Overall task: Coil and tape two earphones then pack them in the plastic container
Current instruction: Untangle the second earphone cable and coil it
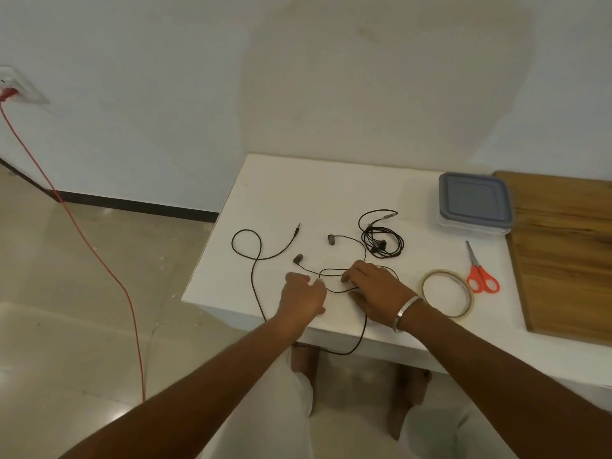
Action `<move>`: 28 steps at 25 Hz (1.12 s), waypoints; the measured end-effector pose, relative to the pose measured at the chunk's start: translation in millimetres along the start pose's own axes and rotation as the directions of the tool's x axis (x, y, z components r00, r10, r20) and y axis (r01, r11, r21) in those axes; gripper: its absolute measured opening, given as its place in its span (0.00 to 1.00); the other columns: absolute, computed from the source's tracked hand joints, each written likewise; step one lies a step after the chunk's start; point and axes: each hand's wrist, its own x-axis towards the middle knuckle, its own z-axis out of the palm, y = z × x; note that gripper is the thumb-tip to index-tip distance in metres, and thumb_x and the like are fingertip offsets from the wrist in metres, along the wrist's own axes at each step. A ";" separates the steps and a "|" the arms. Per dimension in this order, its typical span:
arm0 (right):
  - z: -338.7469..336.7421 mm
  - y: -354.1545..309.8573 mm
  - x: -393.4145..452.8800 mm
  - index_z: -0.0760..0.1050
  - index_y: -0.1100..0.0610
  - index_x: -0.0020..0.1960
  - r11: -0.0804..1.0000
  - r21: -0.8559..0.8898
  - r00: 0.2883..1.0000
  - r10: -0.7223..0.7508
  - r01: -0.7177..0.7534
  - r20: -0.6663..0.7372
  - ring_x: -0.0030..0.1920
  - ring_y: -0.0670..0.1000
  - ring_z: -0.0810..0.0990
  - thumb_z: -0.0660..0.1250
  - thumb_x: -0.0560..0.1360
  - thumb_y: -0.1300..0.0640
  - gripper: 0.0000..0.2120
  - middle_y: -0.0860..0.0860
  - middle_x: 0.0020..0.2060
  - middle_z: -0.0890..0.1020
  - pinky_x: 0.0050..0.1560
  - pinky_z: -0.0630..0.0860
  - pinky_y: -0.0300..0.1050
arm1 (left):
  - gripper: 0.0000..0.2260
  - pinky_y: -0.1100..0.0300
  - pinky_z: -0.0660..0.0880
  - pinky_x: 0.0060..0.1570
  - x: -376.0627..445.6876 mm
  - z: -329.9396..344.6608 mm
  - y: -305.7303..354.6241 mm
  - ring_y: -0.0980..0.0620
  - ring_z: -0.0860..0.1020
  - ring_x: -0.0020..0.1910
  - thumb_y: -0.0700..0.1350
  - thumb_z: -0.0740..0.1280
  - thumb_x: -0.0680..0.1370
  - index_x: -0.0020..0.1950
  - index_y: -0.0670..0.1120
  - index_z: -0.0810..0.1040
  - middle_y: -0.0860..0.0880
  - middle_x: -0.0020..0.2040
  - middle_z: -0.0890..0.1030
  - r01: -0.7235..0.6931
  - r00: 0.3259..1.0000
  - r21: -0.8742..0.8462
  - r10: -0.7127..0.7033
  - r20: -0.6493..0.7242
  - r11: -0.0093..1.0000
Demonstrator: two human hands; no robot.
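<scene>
A loose black earphone (253, 256) sprawls over the white table (331, 193), with its plug at the back and one loop hanging off the front edge. My left hand (303, 298) pinches its cable near the front edge. My right hand (372, 286) rests with curled fingers on the same cable just to the right. A second black earphone (382, 240) lies bundled behind my right hand. A clear tape roll (447, 293) and orange-handled scissors (480, 274) lie at the right. The plastic container (475, 202) with a blue-grey lid stands shut at the back right.
A wooden board (569, 253) covers the table's right end, right of the container. A red cable (82, 233) runs from a wall socket down across the floor at the left. My feet show under the table's front edge.
</scene>
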 end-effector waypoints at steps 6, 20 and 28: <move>6.7 -16.3 5.7 0.75 0.60 0.52 0.982 0.188 0.998 0.038 -0.027 -0.055 0.43 0.53 0.75 0.60 0.77 0.66 0.07 0.55 0.47 0.75 0.46 0.75 0.47 | 0.13 0.50 0.79 0.54 -10.6 5.6 13.6 0.41 0.82 0.49 0.45 0.64 0.80 0.60 0.37 0.72 0.36 0.53 0.80 0.236 0.948 -0.267 -0.161 0.274 0.934; -14.9 -11.4 -33.2 0.64 0.53 0.43 0.966 0.237 0.995 0.094 -0.100 0.036 0.33 0.45 0.66 0.57 0.76 0.63 0.07 0.45 0.35 0.71 0.38 0.68 0.38 | 0.10 0.56 0.75 0.38 -8.8 -41.5 104.8 0.51 0.73 0.30 0.40 0.54 0.83 0.53 0.45 0.74 0.50 0.31 0.73 -0.120 0.973 -0.627 0.216 0.079 0.770; -25.7 -6.2 -40.2 0.69 0.52 0.43 0.960 0.201 0.981 0.185 -0.193 0.057 0.40 0.50 0.73 0.57 0.73 0.68 0.11 0.50 0.42 0.77 0.44 0.71 0.40 | 0.10 0.59 0.72 0.34 -24.0 -87.0 134.8 0.53 0.69 0.27 0.42 0.55 0.83 0.50 0.47 0.75 0.51 0.29 0.71 -0.226 0.965 -0.572 0.263 -0.020 0.789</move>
